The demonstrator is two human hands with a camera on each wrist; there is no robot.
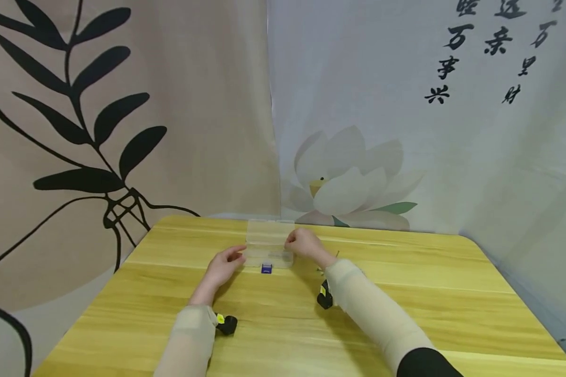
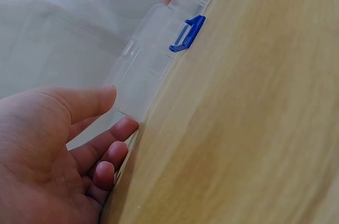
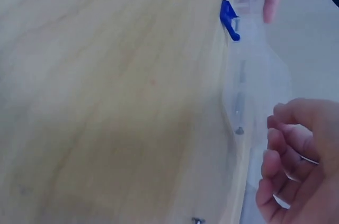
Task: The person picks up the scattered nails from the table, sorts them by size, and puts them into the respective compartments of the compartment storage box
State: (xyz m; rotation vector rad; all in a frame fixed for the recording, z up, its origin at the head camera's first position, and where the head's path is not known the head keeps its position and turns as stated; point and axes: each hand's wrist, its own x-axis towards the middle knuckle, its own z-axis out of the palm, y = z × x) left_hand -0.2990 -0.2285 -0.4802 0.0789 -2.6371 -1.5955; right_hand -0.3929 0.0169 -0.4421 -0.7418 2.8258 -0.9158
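Observation:
A clear plastic compartment box (image 1: 256, 256) lies on the table with its transparent lid (image 1: 270, 230) raised at the back. At its front edge is a blue latch (image 1: 266, 269), also plain in the left wrist view. My left hand (image 1: 224, 269) rests at the box's left end, thumb and fingers loosely bent against it. Above the right part of the box is my right hand (image 1: 306, 245), its fingers curled and thumb close to the index fingertip. Whether something small sits between those fingertips is hidden. A small grey piece (image 3: 239, 130) shows at the box's right part.
Small metal pieces (image 1: 320, 271) lie on the wooden table (image 1: 273, 324) beside the right sleeve, one of them a small screw-like piece (image 3: 198, 221) in the right wrist view. Black wrist cameras stick out from both sleeves. A printed curtain (image 1: 207, 104) hangs behind the table.

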